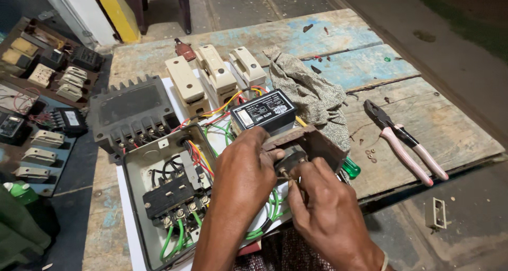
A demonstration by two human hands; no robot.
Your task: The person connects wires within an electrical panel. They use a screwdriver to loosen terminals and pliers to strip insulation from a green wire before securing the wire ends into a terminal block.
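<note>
Rusty switch part (312,144) held between left hand (246,170) and right hand (325,207)

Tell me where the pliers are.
The pink-handled pliers lie on the wooden table at the right of the head view, right of the grey cloth, beyond the right hand.

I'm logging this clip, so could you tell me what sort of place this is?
Probably an informal electrical repair workbench: a worn wooden table holds an open switch box with coloured wiring, cream fuse carriers and pliers.
</note>
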